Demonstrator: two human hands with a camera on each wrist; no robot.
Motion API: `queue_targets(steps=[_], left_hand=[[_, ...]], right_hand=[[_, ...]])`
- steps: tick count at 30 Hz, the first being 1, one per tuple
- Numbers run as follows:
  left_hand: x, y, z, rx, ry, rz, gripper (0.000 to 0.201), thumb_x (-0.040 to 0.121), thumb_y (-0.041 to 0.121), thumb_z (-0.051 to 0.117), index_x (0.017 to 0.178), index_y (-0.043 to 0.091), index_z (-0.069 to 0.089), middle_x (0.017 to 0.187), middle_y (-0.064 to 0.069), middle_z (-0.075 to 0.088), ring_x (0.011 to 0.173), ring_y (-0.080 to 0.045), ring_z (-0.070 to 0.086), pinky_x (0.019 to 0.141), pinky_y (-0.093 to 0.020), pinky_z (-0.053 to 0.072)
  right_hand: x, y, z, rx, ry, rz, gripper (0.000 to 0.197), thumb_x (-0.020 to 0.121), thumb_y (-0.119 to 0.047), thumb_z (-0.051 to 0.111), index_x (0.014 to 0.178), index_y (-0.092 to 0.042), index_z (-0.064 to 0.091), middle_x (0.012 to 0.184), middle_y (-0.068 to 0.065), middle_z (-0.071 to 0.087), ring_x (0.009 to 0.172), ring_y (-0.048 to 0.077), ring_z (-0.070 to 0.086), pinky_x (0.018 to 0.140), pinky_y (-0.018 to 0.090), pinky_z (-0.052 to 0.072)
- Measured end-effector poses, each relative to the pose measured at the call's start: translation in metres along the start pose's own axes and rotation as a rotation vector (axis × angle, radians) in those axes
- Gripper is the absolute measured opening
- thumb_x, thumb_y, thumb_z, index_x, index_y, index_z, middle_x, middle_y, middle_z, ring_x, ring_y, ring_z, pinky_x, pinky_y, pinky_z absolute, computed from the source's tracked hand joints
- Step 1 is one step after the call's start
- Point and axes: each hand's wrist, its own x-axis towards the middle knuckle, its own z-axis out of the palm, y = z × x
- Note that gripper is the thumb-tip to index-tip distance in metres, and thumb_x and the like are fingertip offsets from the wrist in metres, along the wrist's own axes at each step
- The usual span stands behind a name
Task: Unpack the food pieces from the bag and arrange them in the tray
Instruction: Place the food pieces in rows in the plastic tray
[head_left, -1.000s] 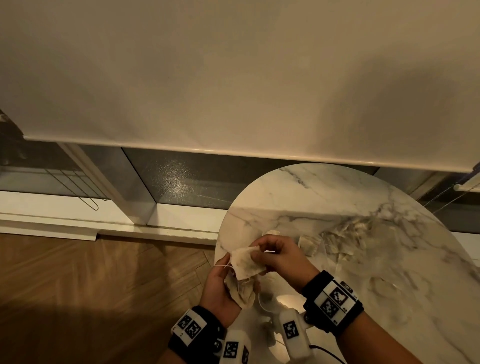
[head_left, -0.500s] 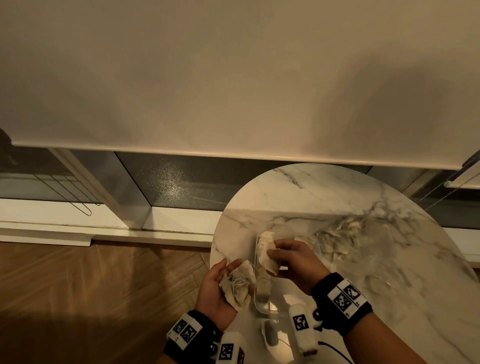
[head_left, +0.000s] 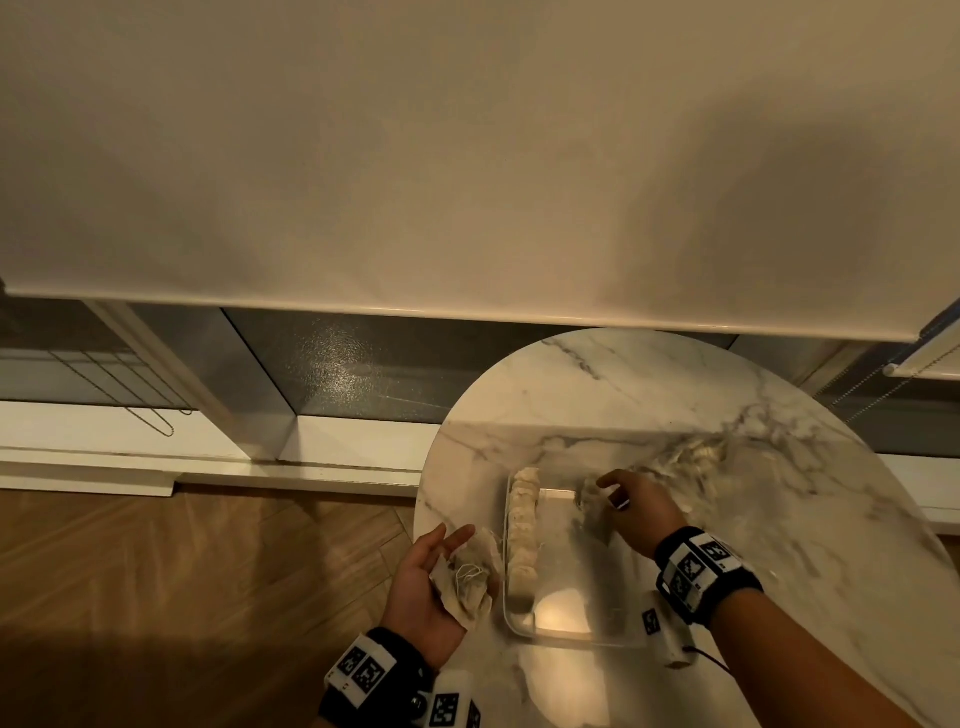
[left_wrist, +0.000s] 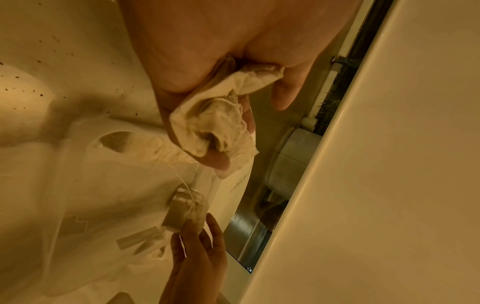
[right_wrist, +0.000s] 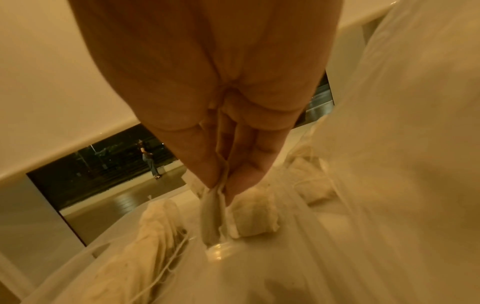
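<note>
My right hand (head_left: 636, 506) has moved from the left side of the tray (head_left: 571, 642) to its far right corner, its grip pinching one pouch (right_wrist: 213, 207) by the top edge. A row of pouches (head_left: 522, 535) already lines the left wall. My left hand (head_left: 426, 587) cradles more pouches (head_left: 467, 577) in a loose, half-open grip. The bag (head_left: 722, 467) lies on the bench (head_left: 623, 374) beyond, so a second row seems to be starting.

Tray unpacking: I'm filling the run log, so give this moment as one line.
left hand: holds pouches | right hand: pinches pouch over tray | row along tray's left wall
</note>
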Motion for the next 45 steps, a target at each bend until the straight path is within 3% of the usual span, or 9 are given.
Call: queue_targets(steps=[2, 7, 12, 15, 20, 25, 31, 37, 45], left_hand=[[0.001, 0.000, 0.001, -0.009, 0.005, 0.005, 0.031, 0.091, 0.036, 0.058, 0.108, 0.010, 0.065, 0.099, -0.016, 0.068, 0.082, -0.032, 0.063, 0.077, -0.041, 0.049], [0.001, 0.002, 0.006, -0.017, 0.021, 0.012, 0.031, 0.091, 0.034, 0.059, 0.106, 0.008, 0.067, 0.097, -0.018, 0.068, 0.079, -0.033, 0.064, 0.074, -0.041, 0.051], [0.003, 0.005, 0.003, -0.022, 0.038, 0.019, 0.032, 0.090, 0.034, 0.059, 0.108, 0.009, 0.067, 0.102, -0.018, 0.068, 0.080, -0.034, 0.063, 0.076, -0.042, 0.050], [0.004, 0.006, 0.002, -0.025, 0.044, 0.026, 0.032, 0.087, 0.034, 0.061, 0.106, 0.009, 0.068, 0.100, -0.018, 0.069, 0.079, -0.034, 0.063, 0.077, -0.042, 0.049], [0.003, 0.005, 0.002, -0.020, 0.043, 0.032, 0.028, 0.092, 0.033, 0.058, 0.102, 0.009, 0.069, 0.092, -0.016, 0.068, 0.072, -0.032, 0.064, 0.077, -0.042, 0.049], [0.006, 0.007, 0.000, -0.026, 0.049, 0.036, 0.030, 0.087, 0.033, 0.061, 0.104, 0.009, 0.068, 0.100, -0.018, 0.068, 0.081, -0.033, 0.064, 0.079, -0.042, 0.049], [0.006, 0.005, 0.001, -0.026, 0.072, 0.041, 0.031, 0.085, 0.034, 0.062, 0.102, 0.010, 0.069, 0.098, -0.017, 0.070, 0.078, -0.032, 0.063, 0.078, -0.043, 0.048], [0.008, 0.005, 0.004, -0.032, 0.080, 0.042, 0.031, 0.086, 0.033, 0.061, 0.104, 0.008, 0.068, 0.093, -0.019, 0.069, 0.076, -0.033, 0.063, 0.079, -0.043, 0.049], [0.011, 0.003, 0.006, -0.013, 0.093, 0.043, 0.032, 0.091, 0.035, 0.058, 0.108, 0.009, 0.067, 0.095, -0.019, 0.067, 0.073, -0.033, 0.063, 0.079, -0.043, 0.048]], right_hand=[[0.007, 0.002, -0.001, -0.095, -0.026, -0.023, 0.029, 0.087, -0.010, 0.062, 0.111, -0.026, 0.068, 0.092, -0.003, 0.066, 0.081, 0.013, 0.060, 0.067, 0.020, 0.044], [0.013, -0.004, -0.004, -0.226, -0.086, -0.036, 0.017, 0.085, -0.017, 0.063, 0.095, -0.025, 0.075, 0.087, -0.003, 0.067, 0.083, 0.014, 0.061, 0.075, 0.025, 0.049], [0.016, -0.001, -0.003, -0.296, -0.215, -0.101, 0.019, 0.087, -0.016, 0.066, 0.102, -0.024, 0.074, 0.101, -0.003, 0.068, 0.094, 0.014, 0.061, 0.081, 0.020, 0.042], [0.018, -0.002, -0.002, -0.381, -0.293, -0.126, 0.018, 0.087, -0.014, 0.065, 0.103, -0.020, 0.072, 0.093, -0.004, 0.062, 0.087, 0.014, 0.060, 0.075, 0.020, 0.042], [0.026, -0.001, -0.005, -0.468, -0.269, -0.157, 0.022, 0.087, -0.011, 0.064, 0.104, -0.023, 0.071, 0.100, 0.000, 0.066, 0.086, 0.015, 0.058, 0.077, 0.021, 0.040], [0.035, -0.001, -0.011, -0.558, -0.220, -0.181, 0.016, 0.089, -0.020, 0.064, 0.102, -0.026, 0.071, 0.104, 0.004, 0.068, 0.092, 0.023, 0.065, 0.074, 0.024, 0.040], [0.041, 0.001, -0.012, -0.676, -0.155, -0.208, 0.021, 0.089, -0.031, 0.060, 0.108, -0.038, 0.067, 0.105, -0.005, 0.065, 0.093, 0.020, 0.064, 0.076, 0.029, 0.050], [0.044, -0.008, -0.014, -0.819, -0.097, -0.220, 0.021, 0.091, -0.026, 0.049, 0.099, -0.022, 0.068, 0.102, 0.004, 0.067, 0.096, 0.026, 0.064, 0.080, 0.034, 0.054], [0.047, -0.012, -0.016, -0.812, -0.052, -0.144, 0.020, 0.090, -0.022, 0.050, 0.105, -0.017, 0.062, 0.105, 0.007, 0.063, 0.096, 0.027, 0.063, 0.080, 0.035, 0.055]])
